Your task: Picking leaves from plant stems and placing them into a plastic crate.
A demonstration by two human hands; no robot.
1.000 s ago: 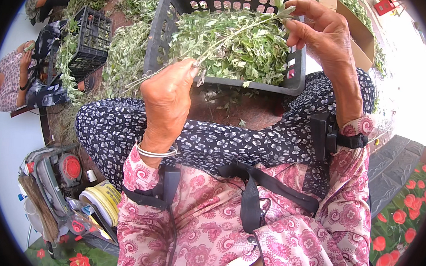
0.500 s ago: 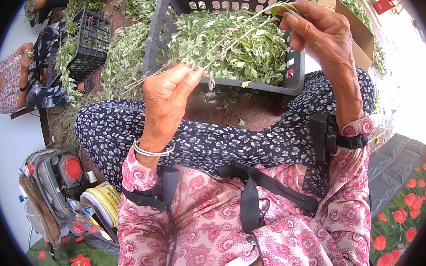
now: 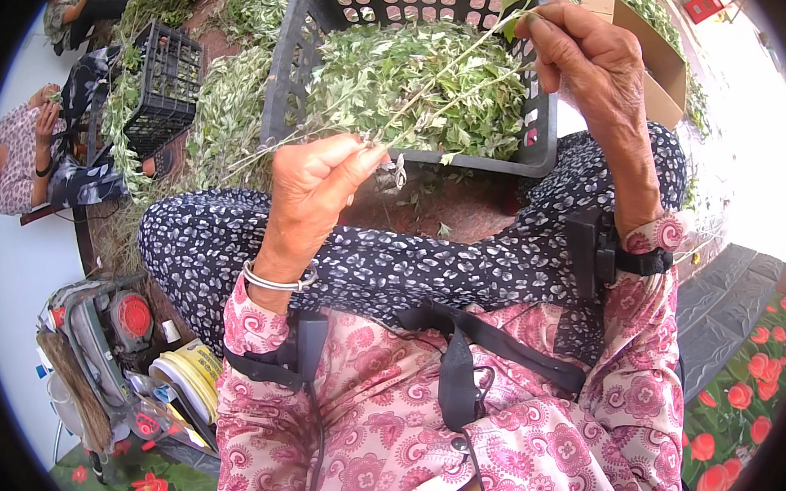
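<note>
My left hand (image 3: 311, 186) pinches the lower part of a long, thin leafy stem (image 3: 436, 79) between thumb and forefinger. The stem slants up to the right, where my right hand (image 3: 593, 64) grips its leafy tip with closed fingers. A side shoot branches off beside it. Dry, curled leaves hang by my left fingertips, and the stem's thin tail sticks out to the left past my hand. Below the stem stands a dark grey plastic crate (image 3: 283, 54), its floor covered by loose green leaves (image 3: 464, 115).
Cut leafy stems (image 3: 225, 114) are heaped left of the crate. A black crate (image 3: 165, 78) stands farther left, near a seated person (image 3: 25, 151) in a floral top. A cardboard box (image 3: 664, 87) is at the right. Yellow tubs (image 3: 189, 373) and a red-and-grey machine (image 3: 104, 327) sit lower left.
My left hand has shifted slightly right and down along the stem. My right hand still grips the tip and has barely moved.
</note>
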